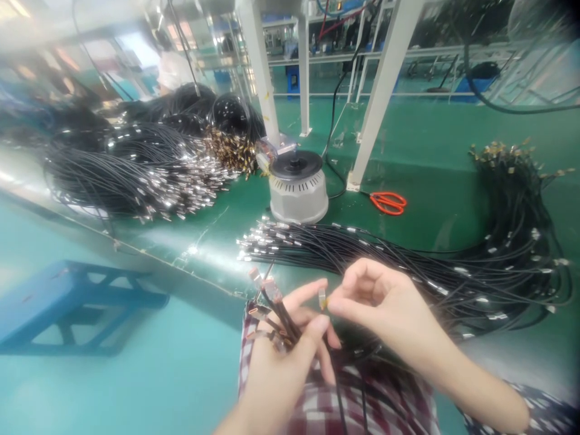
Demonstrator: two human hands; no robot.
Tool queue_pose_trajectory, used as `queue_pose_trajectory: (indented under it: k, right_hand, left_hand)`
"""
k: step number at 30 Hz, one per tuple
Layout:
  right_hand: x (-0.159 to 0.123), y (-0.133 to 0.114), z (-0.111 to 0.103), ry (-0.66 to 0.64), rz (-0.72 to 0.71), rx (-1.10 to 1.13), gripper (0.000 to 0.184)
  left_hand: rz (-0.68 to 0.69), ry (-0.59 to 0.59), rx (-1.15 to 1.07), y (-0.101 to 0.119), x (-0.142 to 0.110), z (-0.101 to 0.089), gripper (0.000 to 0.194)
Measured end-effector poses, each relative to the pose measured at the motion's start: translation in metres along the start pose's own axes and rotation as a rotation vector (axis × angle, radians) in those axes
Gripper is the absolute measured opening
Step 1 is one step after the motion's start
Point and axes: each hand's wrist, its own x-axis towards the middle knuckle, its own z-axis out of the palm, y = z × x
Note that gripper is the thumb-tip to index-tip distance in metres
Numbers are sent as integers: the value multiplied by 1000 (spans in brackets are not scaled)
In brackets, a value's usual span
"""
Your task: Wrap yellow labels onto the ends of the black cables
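In my left hand (290, 356) is a small bunch of black cables (286, 318), the fingers wrapped round them. Their metal connectors (270, 290) stick up past the thumb, some facing me and some turned away. My right hand (378, 296) is closed in a pinch just right of it. At its thumb tip sits a small metal connector (322, 297) with a yellowish end, close to my left fingers. The cables hang down over a checked cloth (312, 411) on my lap. Beyond my hands lies a long bundle of black cables (362, 251) with silver ends to the left.
A grey round device with a black top (298, 193) stands on the green table (421, 223), by white posts (378, 103). Near it lie orange-handled scissors (388, 203). Coiled cable heaps (136, 163) fill the left side. A blue stool (81, 308) stands on the floor.
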Motion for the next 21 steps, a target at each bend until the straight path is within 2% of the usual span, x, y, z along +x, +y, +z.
queue_pose_trajectory:
  k: [11,16,21]
  right_hand:
    - [0,1,3,18,-26,-56,24]
    - [0,3,6,7,-19,-42,24]
    - [-2,7,9,34,-35,-1,26]
  left_hand:
    - [10,-2,-3,-3,0,-1,34]
    - [35,-57,-32,-7,2,-5,33]
    - [43,-31,-71,-5,8,-2,24]
